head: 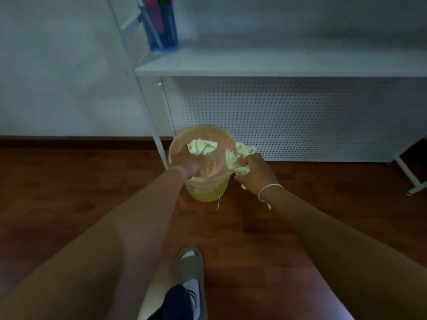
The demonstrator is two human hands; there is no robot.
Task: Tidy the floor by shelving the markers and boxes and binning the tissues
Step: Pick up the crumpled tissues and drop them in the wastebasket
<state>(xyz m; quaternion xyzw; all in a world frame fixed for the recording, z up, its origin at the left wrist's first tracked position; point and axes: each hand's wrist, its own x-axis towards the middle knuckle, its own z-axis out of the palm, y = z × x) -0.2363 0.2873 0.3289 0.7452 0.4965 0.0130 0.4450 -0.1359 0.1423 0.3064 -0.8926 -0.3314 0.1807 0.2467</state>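
- Clutching a crumpled tissue wad (239,158), your right hand (250,173) hangs at the bin's 3 o'clock rim, its grip clenched on the paper.
- Your left hand (193,168) dips into the bin's mouth at 7 o'clock; whether its grip is closed or released cannot be told.
- Another tissue (202,146) lies inside the pink liner (178,146) of the yellow bin (208,192).
- At 12 o'clock beyond stands the white shelf (277,65), a blue marker holder (163,31) at its left end.
- Wood floor (69,192) lies underneath.
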